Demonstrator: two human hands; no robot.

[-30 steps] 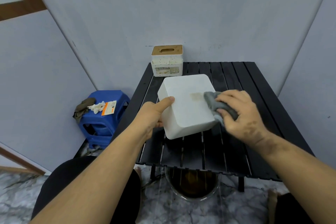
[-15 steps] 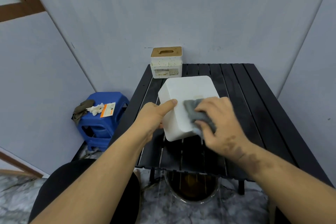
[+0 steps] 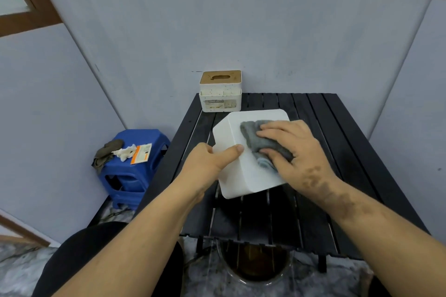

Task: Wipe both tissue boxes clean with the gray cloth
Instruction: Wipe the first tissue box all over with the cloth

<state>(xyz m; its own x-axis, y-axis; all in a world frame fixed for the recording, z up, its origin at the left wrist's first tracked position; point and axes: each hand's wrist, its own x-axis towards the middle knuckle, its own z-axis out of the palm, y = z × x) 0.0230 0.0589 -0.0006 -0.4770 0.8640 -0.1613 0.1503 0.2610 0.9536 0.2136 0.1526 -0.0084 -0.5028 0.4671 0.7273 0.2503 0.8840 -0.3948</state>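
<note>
Gray cloth (image 3: 263,142) under flat right hand (image 3: 293,149) (left hand (image 3: 210,164) gripping box (image 3: 243,176)).

One head-worn wide-angle view, looking forward and down from your seat.

You see the scene from above your own forearms, which enter from the bottom edge and reach toward the middle of the picture. The camera faces a pale wall corner, with the black slatted table (image 3: 337,152) close below it and centred. The wide lens bends the wall edges and takes in the blue stool (image 3: 135,171) at lower left. There is no second view to share with.
</note>
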